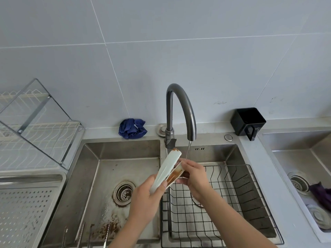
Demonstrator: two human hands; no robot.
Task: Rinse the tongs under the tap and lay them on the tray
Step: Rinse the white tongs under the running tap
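Pale green tongs (165, 169) with brown grime on the tip and inner face are held over the divider between the two sink basins. My left hand (146, 198) grips their hinge end from below. My right hand (192, 174) pinches the lower arm near its tip, just under the thin stream of water falling from the dark curved tap (180, 108). The perforated steel tray (26, 208) lies on the counter at the lower left.
The left basin (86, 185) holds a rusty drain and several metal utensils (82, 235) at its front edge. A black wire basket (238, 199) fills the right basin. A dish rack (35, 136) stands at left, a blue cloth (131, 128) and a black holder (248, 121) behind the sink.
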